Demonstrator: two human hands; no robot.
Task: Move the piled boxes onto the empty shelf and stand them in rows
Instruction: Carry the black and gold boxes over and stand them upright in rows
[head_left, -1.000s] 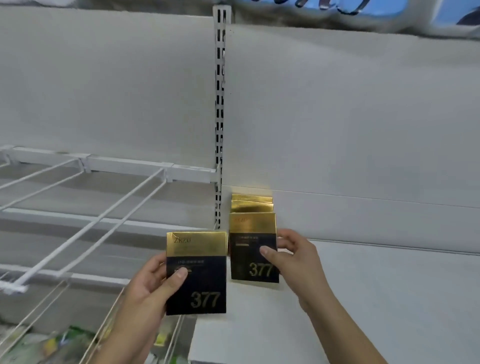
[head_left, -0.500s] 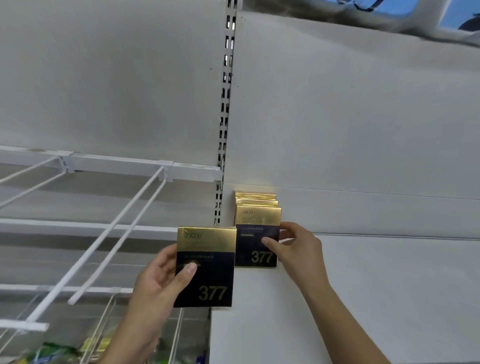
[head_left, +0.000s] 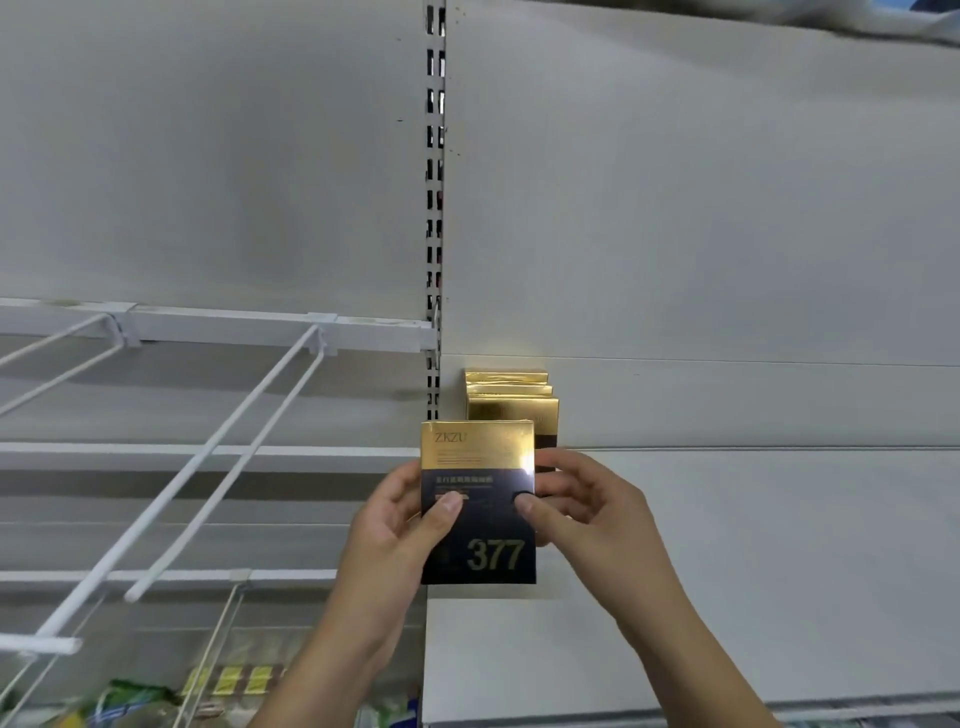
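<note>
Gold-and-black "377" carton (head_left: 478, 501), frame centre: left hand (head_left: 400, 525) and right hand (head_left: 582, 512) pinch its sides; row of matching cartons (head_left: 511, 395) behind, on white shelf (head_left: 727, 571).

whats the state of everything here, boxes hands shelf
held box: upright, label towards the camera, gripped on both sides, just in front of the row
row of boxes: three standing upright, one behind another
left hand: grips the held box's left edge
right hand: grips its right edge
shelf: carries the row at its back left corner
</note>
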